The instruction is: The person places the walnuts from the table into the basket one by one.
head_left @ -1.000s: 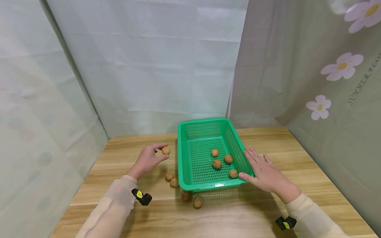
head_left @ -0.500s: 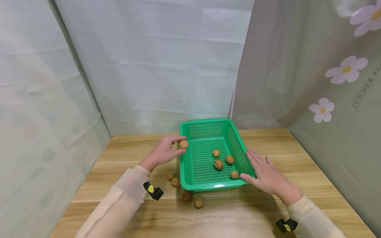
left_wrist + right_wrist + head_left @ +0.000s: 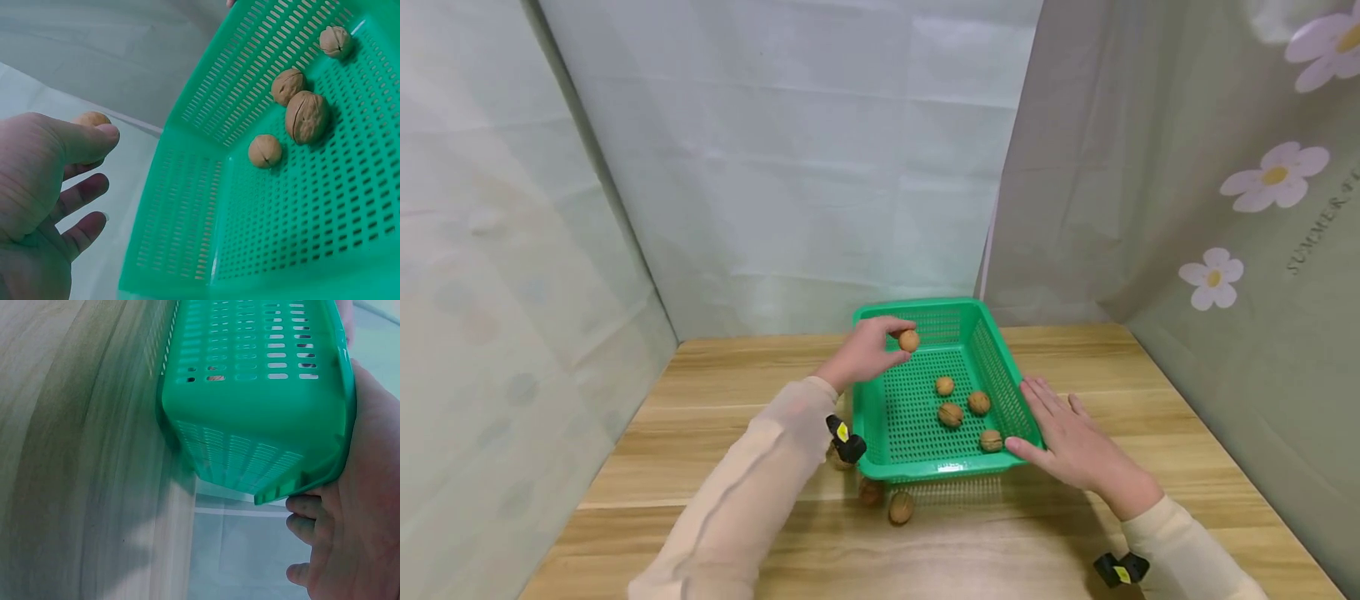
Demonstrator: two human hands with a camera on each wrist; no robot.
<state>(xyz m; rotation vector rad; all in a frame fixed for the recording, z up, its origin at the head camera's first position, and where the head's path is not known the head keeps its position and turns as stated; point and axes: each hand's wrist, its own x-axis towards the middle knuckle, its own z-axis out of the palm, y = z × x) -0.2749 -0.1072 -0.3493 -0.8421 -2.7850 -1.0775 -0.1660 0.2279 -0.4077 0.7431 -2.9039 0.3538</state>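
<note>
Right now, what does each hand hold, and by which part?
The left hand pinches a walnut at its sides. The right hand lies flat against the basket wall.

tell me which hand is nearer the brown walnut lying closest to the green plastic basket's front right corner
Right. The right hand rests flat against the basket wall just beside that walnut; the left hand is over the far left corner, pinching another walnut.

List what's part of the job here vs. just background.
In play:
left hand pinching a walnut over the green basket
right hand flat against the basket's side
four walnuts in the basket
loose walnuts on the table

Background:
wooden table
flowered curtain
</note>
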